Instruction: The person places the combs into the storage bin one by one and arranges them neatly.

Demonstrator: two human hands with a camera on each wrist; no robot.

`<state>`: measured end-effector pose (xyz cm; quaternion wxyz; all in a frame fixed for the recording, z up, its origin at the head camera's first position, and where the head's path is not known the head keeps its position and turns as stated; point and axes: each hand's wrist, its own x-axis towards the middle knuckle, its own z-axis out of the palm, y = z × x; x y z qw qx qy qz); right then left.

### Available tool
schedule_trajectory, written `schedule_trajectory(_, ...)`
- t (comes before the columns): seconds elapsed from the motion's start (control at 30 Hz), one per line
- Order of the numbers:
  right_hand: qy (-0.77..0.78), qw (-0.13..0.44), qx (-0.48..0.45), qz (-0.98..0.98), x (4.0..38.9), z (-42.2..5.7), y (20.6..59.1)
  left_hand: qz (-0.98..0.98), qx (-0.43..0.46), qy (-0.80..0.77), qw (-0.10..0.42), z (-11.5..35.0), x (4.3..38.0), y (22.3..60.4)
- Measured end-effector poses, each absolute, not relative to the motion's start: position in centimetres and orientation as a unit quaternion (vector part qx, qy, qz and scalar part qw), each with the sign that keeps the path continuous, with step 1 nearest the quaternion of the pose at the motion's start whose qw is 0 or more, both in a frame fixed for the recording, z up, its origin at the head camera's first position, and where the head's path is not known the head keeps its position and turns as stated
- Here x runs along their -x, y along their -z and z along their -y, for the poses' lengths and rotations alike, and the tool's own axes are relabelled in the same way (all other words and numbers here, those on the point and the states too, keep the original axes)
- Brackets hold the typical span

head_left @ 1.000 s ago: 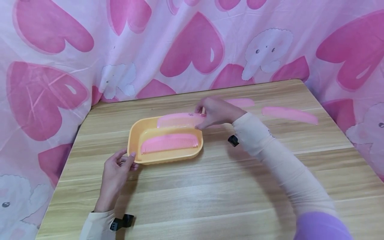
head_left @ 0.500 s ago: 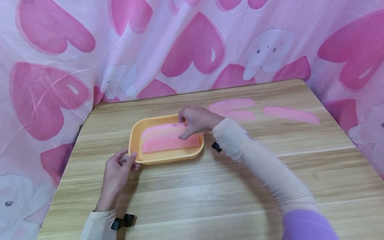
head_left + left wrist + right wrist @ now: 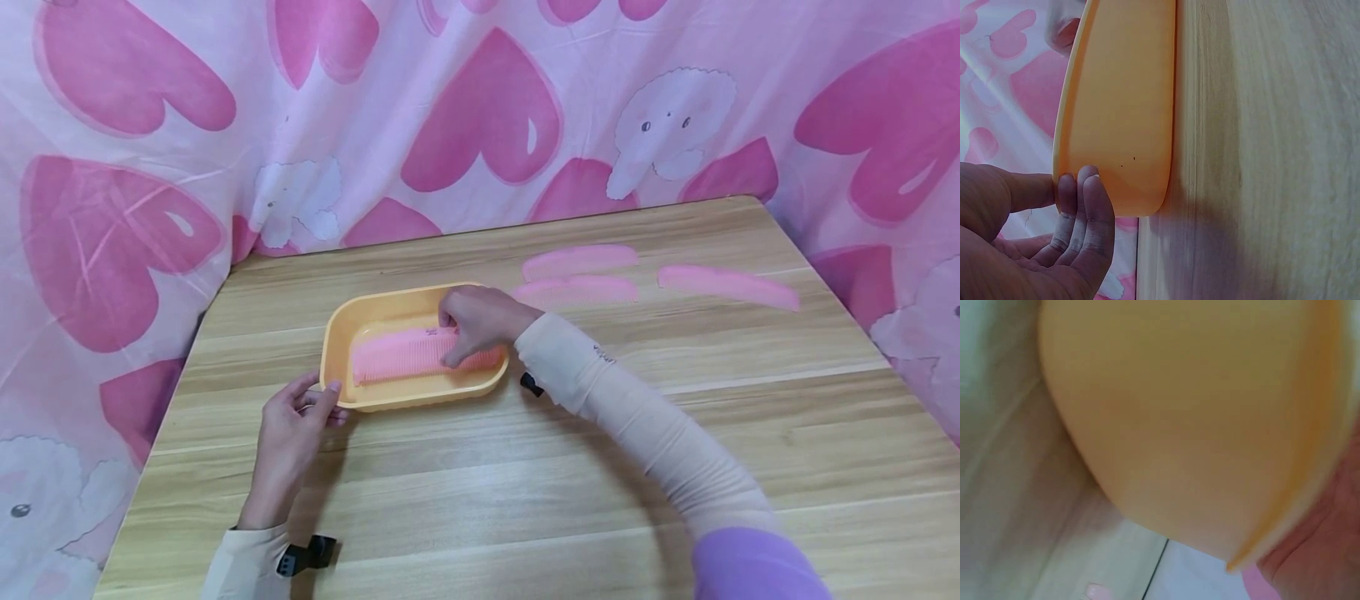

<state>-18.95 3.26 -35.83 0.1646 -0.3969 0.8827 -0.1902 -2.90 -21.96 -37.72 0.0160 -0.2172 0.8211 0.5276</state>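
Note:
A shallow yellow-orange plastic tray (image 3: 420,402) stands on the wooden table. Its left front corner is pinched by my left hand (image 3: 294,425); in the left wrist view the thumb and fingertips of that hand (image 3: 1075,231) meet at the rim. Inside the tray, my right hand (image 3: 483,318) holds a pink comb (image 3: 393,348) by its right end. That comb lies low over another pink comb, which it mostly covers. The right wrist view shows the tray's outer wall (image 3: 1172,425) close up and blurred, with part of the right palm (image 3: 1316,544) at its edge; the fingertips are hidden there.
Behind and right of the tray, two pink combs lie one behind the other, a back comb (image 3: 580,260) and a front comb (image 3: 581,289). Farther right lies a third comb (image 3: 727,285). A pink heart-patterned curtain (image 3: 480,125) borders the wooden table (image 3: 525,500).
My right hand has brought the pink comb left and down from the tray's back rim onto the comb inside. The left hand has stayed at the tray's corner.

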Motion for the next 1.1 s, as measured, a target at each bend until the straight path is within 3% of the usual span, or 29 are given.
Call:
schedule_trajectory(0.5, 0.137, 0.116, 0.425, -0.887, 18.6, -3.0, 37.4, -0.815, 0.215, -0.537, 0.009, 21.9, 2.9, 37.8)
schedule_trajectory(0.9, 0.170, 0.173, 0.407, -0.880, 18.3, -4.1, 36.2, -0.815, 0.217, -0.538, 0.008, 21.9, 2.9, 37.7)
schedule_trajectory(1.1, 0.219, 0.164, 0.413, -0.869, 18.9, -5.9, 34.6, -0.819, 0.224, -0.528, 0.013, 21.9, 3.0, 37.8)
